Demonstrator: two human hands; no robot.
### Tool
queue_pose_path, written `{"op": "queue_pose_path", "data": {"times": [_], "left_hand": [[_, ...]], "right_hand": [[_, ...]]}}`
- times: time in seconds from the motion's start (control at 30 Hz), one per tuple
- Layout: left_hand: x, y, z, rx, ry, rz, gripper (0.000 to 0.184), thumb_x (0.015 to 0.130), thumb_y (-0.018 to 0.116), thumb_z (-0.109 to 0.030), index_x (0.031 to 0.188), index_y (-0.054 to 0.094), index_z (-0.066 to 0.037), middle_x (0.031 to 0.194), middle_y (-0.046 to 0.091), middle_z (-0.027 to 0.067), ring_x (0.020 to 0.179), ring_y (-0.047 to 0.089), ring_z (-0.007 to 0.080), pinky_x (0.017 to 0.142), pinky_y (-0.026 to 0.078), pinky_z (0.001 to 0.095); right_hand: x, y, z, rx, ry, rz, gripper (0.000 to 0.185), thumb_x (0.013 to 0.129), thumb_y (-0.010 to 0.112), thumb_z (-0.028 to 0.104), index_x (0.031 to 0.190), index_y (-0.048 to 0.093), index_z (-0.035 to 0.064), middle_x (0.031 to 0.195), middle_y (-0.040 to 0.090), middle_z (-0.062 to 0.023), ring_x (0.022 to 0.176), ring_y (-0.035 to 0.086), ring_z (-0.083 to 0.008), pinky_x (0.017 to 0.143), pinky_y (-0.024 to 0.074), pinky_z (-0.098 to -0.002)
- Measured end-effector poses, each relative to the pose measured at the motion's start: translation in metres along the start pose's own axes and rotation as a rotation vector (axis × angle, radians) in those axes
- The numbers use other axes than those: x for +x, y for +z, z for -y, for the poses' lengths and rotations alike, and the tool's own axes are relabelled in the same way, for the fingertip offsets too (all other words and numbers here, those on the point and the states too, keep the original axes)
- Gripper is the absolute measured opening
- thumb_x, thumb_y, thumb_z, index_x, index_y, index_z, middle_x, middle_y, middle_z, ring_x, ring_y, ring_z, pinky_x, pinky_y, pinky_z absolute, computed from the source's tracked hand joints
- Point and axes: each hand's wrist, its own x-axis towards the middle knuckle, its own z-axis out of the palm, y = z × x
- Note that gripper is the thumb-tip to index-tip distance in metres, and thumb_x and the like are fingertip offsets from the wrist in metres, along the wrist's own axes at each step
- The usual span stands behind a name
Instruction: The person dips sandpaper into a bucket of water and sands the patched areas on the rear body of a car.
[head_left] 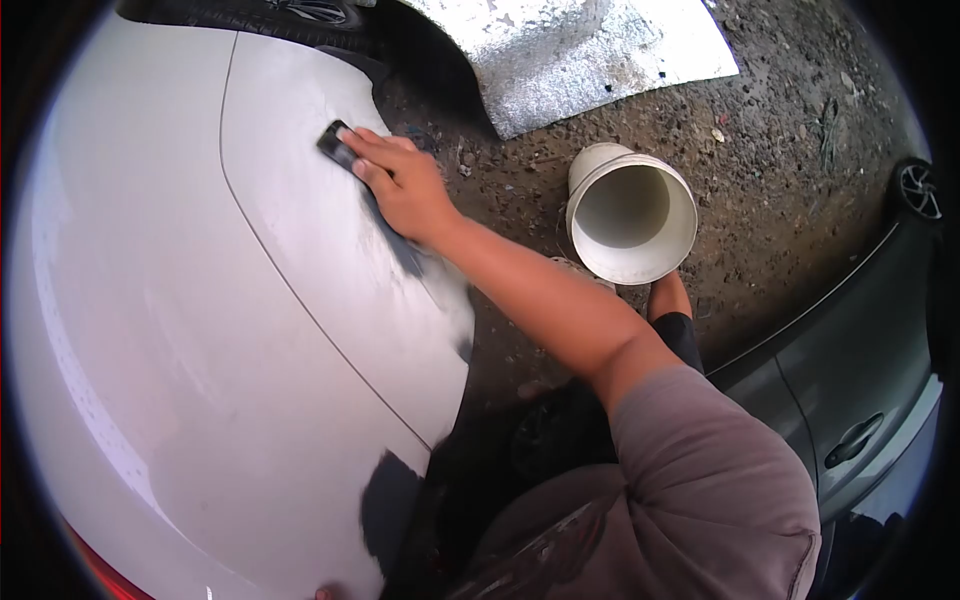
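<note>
My right hand (398,185) is closed around a small black sanding block (340,146). The block lies flat against the white car body panel (285,180), near the wheel arch. Below the hand a dark grey patch (408,256) shows on the panel, with smeared, dull paint around it. Only a fingertip of my left hand (324,594) shows, at the bottom edge against the white panel; the rest is out of the picture. Another dark grey patch (390,510) lies lower on the car, to the right of that fingertip.
A white bucket (680,235) stands on the stony ground, close to my leg (671,295). A silvery foil sheet (600,60) lies beyond it. Behind the foil's left end is the car's tyre (270,18). A dark grey car (830,350) is parked to the right.
</note>
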Motion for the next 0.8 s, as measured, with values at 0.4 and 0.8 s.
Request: {"op": "queue_pose_path", "data": {"times": [0.4, 0.8], "left_hand": [[-0.004, 0.0, -0.001, 0.022, -0.023, 0.049, 0.047, 0.095, 0.074, -0.056, 0.115, 0.085, -0.015, 0.109, 0.073, 0.0025, 0.15, 0.046, 0.0513, 0.116, 0.028, 0.0793], [0.001, -0.003, -0.005, 0.004, -0.016, 0.054, 0.047, 0.096, 0.075, -0.053, 0.119, 0.084, -0.012, 0.111, 0.074, 0.0046, 0.151, 0.044, 0.0517, 0.115, 0.029, 0.0795]], "right_hand": [[-0.001, -0.003, 0.004, -0.041, -0.052, 0.021, 0.04, 0.103, 0.068, 0.019, 0.143, 0.072, 0.0176, 0.142, 0.071, -0.0167, 0.132, 0.067, -0.0315, 0.115, 0.0475, -0.0344], [-0.056, -0.038, 0.001, 0.04, 0.002, 0.16, 0.044, 0.104, 0.068, 0.013, 0.148, 0.069, 0.0165, 0.152, 0.066, -0.0151, 0.143, 0.059, -0.0283, 0.12, 0.0432, -0.0381]]}}
